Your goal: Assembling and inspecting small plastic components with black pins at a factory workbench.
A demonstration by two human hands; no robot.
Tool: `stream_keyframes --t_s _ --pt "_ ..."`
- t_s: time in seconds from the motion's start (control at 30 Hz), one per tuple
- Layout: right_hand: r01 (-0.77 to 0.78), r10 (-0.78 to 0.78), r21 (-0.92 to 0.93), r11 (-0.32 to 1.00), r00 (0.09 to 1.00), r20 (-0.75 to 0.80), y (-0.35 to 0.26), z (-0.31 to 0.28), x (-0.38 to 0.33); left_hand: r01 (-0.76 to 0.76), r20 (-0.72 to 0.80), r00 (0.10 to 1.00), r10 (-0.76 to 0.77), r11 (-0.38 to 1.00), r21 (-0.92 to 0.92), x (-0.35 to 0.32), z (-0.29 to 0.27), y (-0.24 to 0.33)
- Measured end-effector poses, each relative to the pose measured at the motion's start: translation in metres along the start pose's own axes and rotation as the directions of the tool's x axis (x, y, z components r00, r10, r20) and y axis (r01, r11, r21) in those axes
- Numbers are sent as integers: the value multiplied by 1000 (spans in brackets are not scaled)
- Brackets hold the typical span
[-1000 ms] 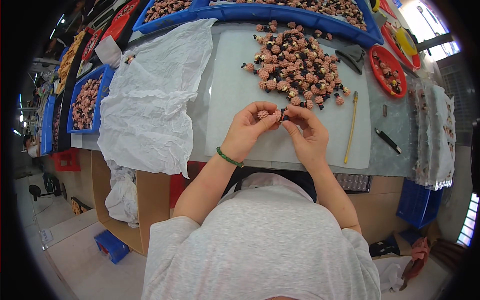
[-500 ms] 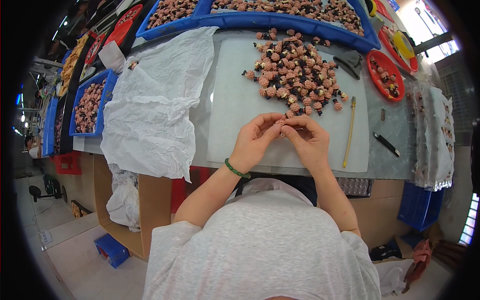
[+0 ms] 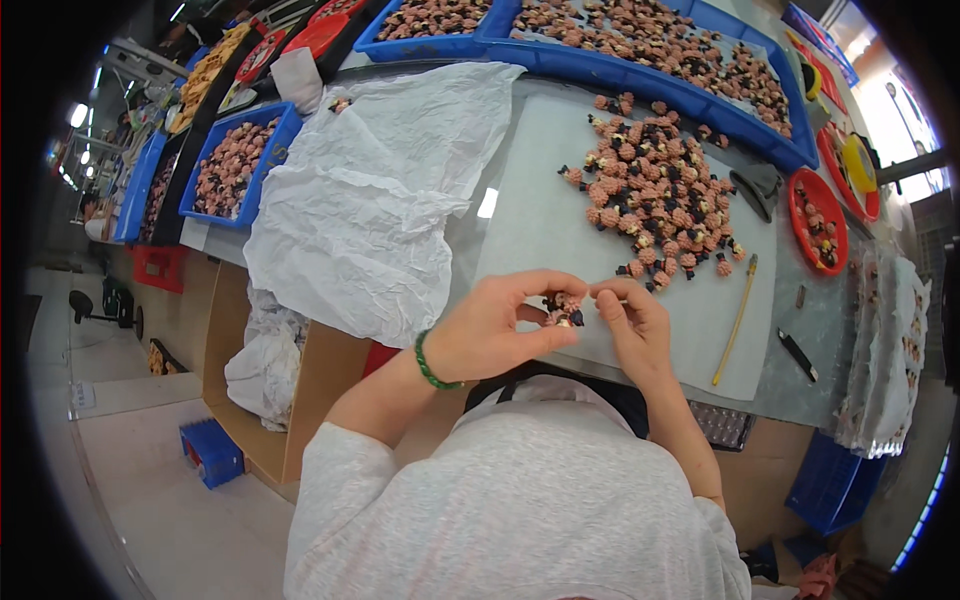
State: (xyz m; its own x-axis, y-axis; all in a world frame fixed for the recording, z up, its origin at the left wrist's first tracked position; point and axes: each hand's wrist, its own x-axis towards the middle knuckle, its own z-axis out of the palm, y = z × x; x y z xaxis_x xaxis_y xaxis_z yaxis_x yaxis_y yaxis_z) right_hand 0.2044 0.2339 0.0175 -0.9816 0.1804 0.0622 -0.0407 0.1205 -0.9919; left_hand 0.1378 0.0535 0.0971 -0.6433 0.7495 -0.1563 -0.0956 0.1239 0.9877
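My left hand (image 3: 490,325), with a green bead bracelet on the wrist, curls its thumb and fingers round a small pink and black figurine (image 3: 563,308); it may be more than one piece. Just right of it is my right hand (image 3: 637,330), thumb and fingertips drawn together in a pinch. Whatever lies between those fingertips is too small to make out. Beyond both hands, a heap of similar pink, bumpy figurines (image 3: 665,190) with black and cream parts lies on a white sheet (image 3: 530,215).
Blue trays (image 3: 640,85) full of figurines line the far edge. Crumpled white paper (image 3: 350,200) and a smaller blue tray (image 3: 270,165) lie leftward. To the right are a yellow stick (image 3: 735,320), a black-handled knife (image 3: 797,355), a red dish (image 3: 797,220) and stacked clear trays (image 3: 885,350).
The view has turned, so the table appears shifted right and down. My hands have come nearer my body and a little apart, with the figurine now in my left hand's curl.
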Motion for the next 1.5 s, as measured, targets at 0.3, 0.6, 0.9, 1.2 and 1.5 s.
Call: stream_keyframes --t_s 0.3,0.6,0.9,1.2,1.5 --pt "111 -95 -226 968 992 79 8 14 -4 168 -705 549 449 767 620 77 -272 -9" --pt "105 -94 -258 960 994 54 8 10 -2 695 -771 578 266 334 636 134 -311 -61" --pt "129 -119 -266 955 991 53 7 8 2 716 -730 653 202 147 682 129 -316 -90" --pt "430 -505 -696 576 856 111 -3 -16 17 267 -265 890 370 49 963 97 -200 20" --pt "337 -419 -589 735 908 -3 -15 -29 22 -524 402 842 359 369 768 1 13 60"
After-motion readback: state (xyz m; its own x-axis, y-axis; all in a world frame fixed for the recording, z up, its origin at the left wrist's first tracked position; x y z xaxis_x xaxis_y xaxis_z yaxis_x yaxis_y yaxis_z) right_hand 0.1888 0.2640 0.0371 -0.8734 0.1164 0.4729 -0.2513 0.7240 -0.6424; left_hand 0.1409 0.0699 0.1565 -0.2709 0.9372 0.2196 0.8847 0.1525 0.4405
